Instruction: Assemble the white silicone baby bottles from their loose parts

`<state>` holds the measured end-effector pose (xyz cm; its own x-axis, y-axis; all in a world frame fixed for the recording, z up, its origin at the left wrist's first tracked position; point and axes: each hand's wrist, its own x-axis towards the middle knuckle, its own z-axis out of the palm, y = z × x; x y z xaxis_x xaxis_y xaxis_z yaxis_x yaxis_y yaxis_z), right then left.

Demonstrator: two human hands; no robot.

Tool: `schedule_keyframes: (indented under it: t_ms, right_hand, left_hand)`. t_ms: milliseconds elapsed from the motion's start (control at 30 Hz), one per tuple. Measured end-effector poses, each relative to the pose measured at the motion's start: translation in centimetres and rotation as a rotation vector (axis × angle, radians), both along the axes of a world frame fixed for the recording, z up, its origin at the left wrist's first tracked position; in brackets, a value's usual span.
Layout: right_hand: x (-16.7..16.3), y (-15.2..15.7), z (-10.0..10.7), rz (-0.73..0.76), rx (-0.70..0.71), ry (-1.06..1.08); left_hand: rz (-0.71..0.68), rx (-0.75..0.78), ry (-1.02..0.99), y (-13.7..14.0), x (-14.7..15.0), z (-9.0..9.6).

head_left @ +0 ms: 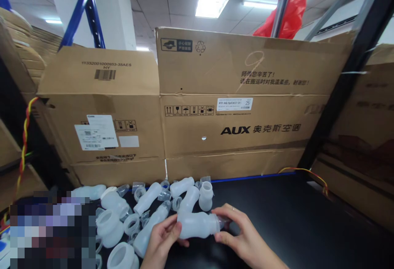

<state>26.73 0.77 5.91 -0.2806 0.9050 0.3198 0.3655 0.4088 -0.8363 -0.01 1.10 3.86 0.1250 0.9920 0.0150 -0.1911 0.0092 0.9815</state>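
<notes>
A translucent white plastic bottle lies sideways between my two hands, just above the black surface. My left hand is closed around its base end, thumb in front. At the neck end, my right hand pinches a clear cap that sits on or against the mouth; how firmly it is seated I cannot tell. Close behind stand and lie more bottles, among them an upright one and a leaning one. Another capped bottle lies right beside my left hand.
Several wide-mouthed bottles, collars and clear caps are heaped on the left. Cardboard walls off the back of the black tabletop. Dark posts flank the shelf. A red-yellow wire hangs at left.
</notes>
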Motion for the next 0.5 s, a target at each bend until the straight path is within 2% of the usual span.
schedule_keyframes:
  t_ms: [67,200,300,367,500]
  right_hand:
    - [-0.3,0.0,0.0,0.055,0.071,0.027]
    - [-1.3,-0.3,-0.1,0.055,0.191,0.058]
    - [-1.7,-0.5,-0.3,0.053,0.206,0.073]
    - [-1.7,-0.5,-0.5,0.055,0.148,0.090]
    - [-1.5,-0.4,-0.8,0.078,-0.113,0.109]
  left_hand:
    - [-0.039,-0.026,0.047,0.2,-0.2,0.0]
    - [-0.083,-0.094,0.050,0.5,-0.3,-0.3]
    - [-0.101,-0.106,0.041,0.6,-0.2,-0.5]
    - [-0.092,-0.082,0.053,0.6,-0.2,-0.4]
    - [-0.076,0.002,0.067,0.3,-0.4,0.2]
